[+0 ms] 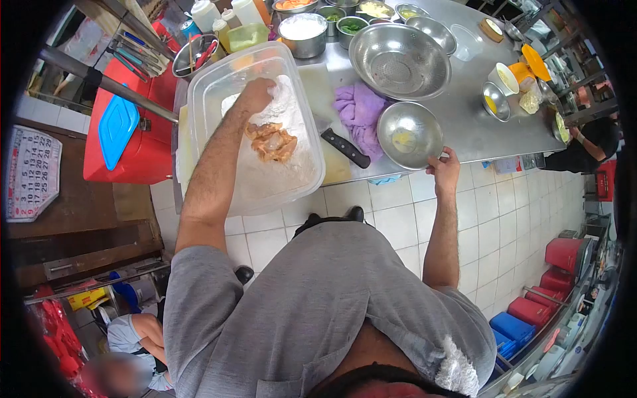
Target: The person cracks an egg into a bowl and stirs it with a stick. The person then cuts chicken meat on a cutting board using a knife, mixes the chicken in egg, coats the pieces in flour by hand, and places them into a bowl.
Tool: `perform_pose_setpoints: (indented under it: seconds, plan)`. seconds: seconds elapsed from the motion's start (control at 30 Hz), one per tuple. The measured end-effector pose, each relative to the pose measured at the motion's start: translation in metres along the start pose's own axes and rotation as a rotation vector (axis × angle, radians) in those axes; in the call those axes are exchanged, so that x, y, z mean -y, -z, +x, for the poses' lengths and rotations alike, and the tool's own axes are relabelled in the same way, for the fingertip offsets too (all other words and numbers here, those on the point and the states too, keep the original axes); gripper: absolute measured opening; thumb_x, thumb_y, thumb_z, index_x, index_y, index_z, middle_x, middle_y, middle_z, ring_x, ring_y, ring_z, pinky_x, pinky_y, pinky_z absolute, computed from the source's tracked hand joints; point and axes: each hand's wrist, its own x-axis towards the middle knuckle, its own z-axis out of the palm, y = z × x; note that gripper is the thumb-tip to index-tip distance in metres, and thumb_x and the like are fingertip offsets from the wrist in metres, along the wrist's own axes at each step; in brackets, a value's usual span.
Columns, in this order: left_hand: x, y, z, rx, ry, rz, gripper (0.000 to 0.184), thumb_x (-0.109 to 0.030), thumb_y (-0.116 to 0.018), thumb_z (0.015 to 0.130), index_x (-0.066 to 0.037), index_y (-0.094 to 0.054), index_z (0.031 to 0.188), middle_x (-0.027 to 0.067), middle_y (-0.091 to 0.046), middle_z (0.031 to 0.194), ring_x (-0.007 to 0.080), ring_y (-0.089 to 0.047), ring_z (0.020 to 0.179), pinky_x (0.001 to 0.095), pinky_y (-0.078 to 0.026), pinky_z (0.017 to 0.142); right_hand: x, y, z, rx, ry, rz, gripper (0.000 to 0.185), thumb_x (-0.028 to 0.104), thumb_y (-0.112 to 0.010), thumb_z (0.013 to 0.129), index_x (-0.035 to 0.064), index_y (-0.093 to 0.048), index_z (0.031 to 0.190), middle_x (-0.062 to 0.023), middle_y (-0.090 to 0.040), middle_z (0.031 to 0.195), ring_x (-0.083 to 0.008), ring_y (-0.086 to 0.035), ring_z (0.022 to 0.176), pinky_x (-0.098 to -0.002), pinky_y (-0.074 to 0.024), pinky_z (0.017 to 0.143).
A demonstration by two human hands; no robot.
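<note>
My left hand is curled into white flour inside a large clear plastic tub; its fingertips are partly hidden. Just below that hand, pale orange, wet-looking pieces of raw meat lie on the flour. My right hand grips the near right rim of a steel bowl, thumb and fingers pinching the edge. A little yellowish liquid sits at the bottom of this bowl. Between tub and bowl are a black-handled knife and a crumpled purple cloth.
A big perforated steel bowl stands behind the small one. A pot of white powder and several containers line the back. Left of the table is a red cooler with a blue lid panel. Other people appear lower left and far right.
</note>
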Motion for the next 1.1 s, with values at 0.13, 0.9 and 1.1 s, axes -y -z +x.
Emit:
perform_pose_setpoints:
  seconds: [0.13, 0.9, 1.1]
  plan:
    - [-0.010, -0.019, -0.008, 0.115, -0.026, 0.114, 0.042, -0.014, -0.063, 0.069, -0.001, -0.058, 0.108, 0.0192, -0.058, 0.109, 0.0318, -0.054, 0.104, 0.0367, -0.042, 0.092, -0.003, -0.019, 0.007, -0.036, -0.009, 0.112, 0.037, -0.006, -0.059, 0.069, -0.0051, -0.048, 0.104, -0.0108, -0.058, 0.068, -0.0142, -0.054, 0.048, -0.0247, -0.0420, 0.040]
    - [-0.007, 0.026, -0.018, 0.055, 0.049, 0.201, 0.025, -0.003, -0.045, 0.078, 0.003, -0.053, 0.101, 0.0267, -0.057, 0.101, 0.0395, -0.055, 0.097, 0.0446, -0.043, 0.084, 0.005, -0.019, -0.016, 0.011, 0.019, 0.212, 0.039, -0.005, -0.057, 0.073, -0.0029, -0.046, 0.110, -0.0083, -0.049, 0.073, -0.0148, -0.052, 0.043, -0.0270, -0.0401, 0.035]
    - [-0.052, 0.066, -0.028, -0.224, -0.108, 0.139, 0.028, -0.002, -0.043, 0.081, 0.004, -0.050, 0.108, 0.0261, -0.055, 0.105, 0.0379, -0.052, 0.102, 0.0431, -0.041, 0.087, -0.016, -0.019, 0.001, 0.083, -0.033, 0.255, 0.042, -0.004, -0.059, 0.072, -0.0017, -0.045, 0.112, -0.0082, -0.050, 0.073, -0.0135, -0.051, 0.043, -0.0261, -0.0394, 0.037]
